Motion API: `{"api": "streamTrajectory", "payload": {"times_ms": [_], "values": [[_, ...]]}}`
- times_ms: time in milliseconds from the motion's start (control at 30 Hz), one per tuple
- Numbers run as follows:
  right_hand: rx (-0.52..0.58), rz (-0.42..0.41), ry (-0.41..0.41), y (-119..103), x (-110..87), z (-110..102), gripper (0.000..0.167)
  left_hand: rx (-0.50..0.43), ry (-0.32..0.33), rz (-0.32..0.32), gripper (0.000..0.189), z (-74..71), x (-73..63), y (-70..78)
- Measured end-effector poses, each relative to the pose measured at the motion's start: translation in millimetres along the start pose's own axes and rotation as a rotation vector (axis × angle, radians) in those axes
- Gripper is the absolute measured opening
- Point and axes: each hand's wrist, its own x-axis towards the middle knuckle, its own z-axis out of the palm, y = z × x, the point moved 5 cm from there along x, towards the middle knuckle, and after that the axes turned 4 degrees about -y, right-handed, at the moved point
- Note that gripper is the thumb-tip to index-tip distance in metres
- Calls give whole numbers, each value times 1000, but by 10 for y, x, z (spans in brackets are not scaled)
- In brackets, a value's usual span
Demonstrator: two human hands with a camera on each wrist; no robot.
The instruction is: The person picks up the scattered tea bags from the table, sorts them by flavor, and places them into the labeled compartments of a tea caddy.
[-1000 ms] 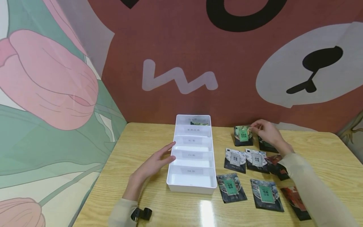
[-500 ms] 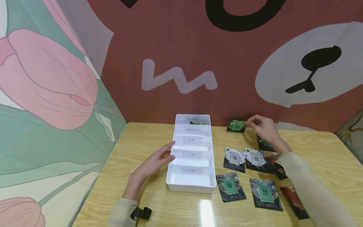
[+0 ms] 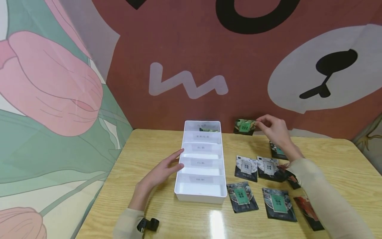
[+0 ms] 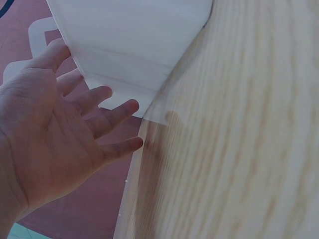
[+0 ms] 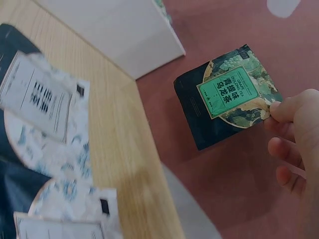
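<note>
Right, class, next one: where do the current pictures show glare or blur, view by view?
Head view: a bright streak of glare on the table, near the white box; right wrist view: the held sachet's label fairly legible, the white-patterned sachets blurred; left wrist view: wood grain soft and smeary.

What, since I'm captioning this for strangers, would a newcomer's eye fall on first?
Probably the mural in the head view: a pale, black-nosed muzzle at upper right, a large pink tulip at left. Next, the white five-compartment tray on the wooden table. Then the grape oolong tea sachet to its right, pinched in the right hand in front of the mural.
</note>
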Motion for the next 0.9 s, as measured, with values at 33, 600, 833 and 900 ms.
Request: {"api": "streamTrajectory", "payload": {"times_ms": [33, 600, 833, 900], "values": [[4, -14, 10, -38, 7, -6, 20, 3, -1, -2, 62, 0, -2, -6], [42, -173, 98, -498, 117, -52, 10, 20, 15, -18, 64, -2, -8, -12], [49, -229, 100, -707, 183, -3, 10, 12, 9, -17, 63, -7, -15, 8], [45, -241, 105, -757, 198, 21, 10, 9, 5, -17, 63, -2, -15, 6]]}}
